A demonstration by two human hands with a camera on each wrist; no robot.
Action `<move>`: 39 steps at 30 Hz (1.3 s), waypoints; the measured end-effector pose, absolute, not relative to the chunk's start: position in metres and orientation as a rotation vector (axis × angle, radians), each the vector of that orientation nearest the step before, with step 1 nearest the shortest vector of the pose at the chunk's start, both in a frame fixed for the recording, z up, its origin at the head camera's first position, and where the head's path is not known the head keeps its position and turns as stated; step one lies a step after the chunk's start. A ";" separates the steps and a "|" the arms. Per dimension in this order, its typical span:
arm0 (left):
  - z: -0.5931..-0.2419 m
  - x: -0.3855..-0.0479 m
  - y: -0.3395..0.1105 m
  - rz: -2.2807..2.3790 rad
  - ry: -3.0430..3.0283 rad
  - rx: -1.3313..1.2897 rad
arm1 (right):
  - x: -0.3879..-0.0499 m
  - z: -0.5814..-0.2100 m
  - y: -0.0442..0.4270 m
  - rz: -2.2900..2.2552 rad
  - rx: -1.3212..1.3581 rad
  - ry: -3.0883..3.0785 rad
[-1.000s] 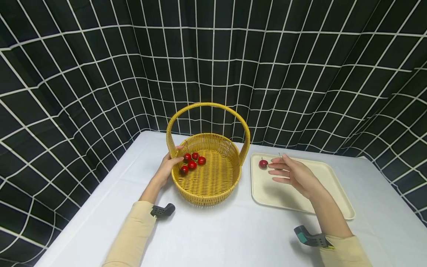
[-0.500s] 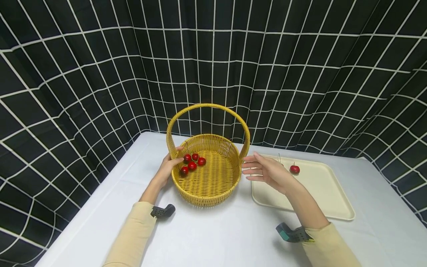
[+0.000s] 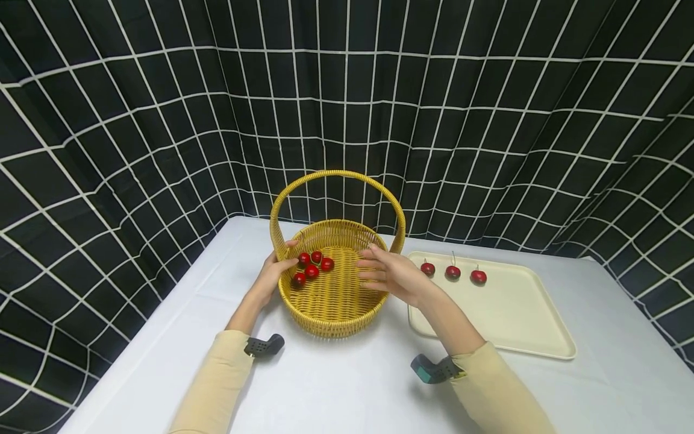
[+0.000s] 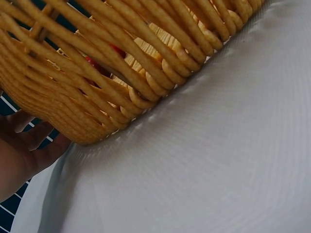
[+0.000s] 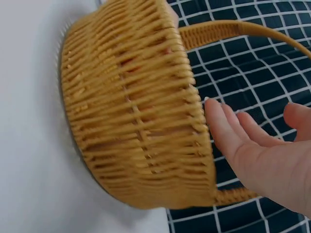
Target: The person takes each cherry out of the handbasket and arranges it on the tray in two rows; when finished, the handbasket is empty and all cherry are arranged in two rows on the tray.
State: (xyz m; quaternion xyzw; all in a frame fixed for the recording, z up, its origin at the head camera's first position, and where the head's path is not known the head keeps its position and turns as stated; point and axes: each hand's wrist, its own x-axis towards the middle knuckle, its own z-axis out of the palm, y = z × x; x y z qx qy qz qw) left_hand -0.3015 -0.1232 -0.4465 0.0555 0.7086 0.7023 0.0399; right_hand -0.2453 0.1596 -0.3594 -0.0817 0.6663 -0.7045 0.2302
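Observation:
A yellow wicker basket [image 3: 332, 327] with a tall arched handle stands on the table. My left hand [image 3: 268, 276] holds its left side, thumb over the rim and fingers against the outside wall, which the left wrist view [image 4: 22, 150] also shows. Several red cherries [image 3: 311, 272] lie together inside, at the left of the basket floor. Over the basket's right rim reaches my right hand [image 3: 398, 277], its fingers stretched out and nothing seen in them. In the right wrist view that hand [image 5: 262, 150] is beside the rim, above the wicker wall [image 5: 141, 121].
To the right of the basket lies a cream rectangular tray [image 3: 515, 319]. Three cherries with stems, one of them a middle cherry [image 3: 452, 273], sit in a row near its back edge. A white cloth [image 3: 347, 386] covers the table; a dark gridded curtain [image 3: 347, 108] stands behind.
My right hand has swept left from above the tray to over the basket's right rim, uncovering the tray's cherries. The left hand and the basket have stayed in place.

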 end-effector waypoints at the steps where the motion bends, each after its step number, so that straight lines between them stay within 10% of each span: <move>1: -0.446 -0.301 -0.123 2.151 2.173 0.167 | -0.247 -0.361 0.157 -1.942 -0.212 1.826; 39: -0.444 -0.303 -0.126 2.127 2.126 0.177 | -0.269 -0.400 0.094 -1.898 0.096 1.891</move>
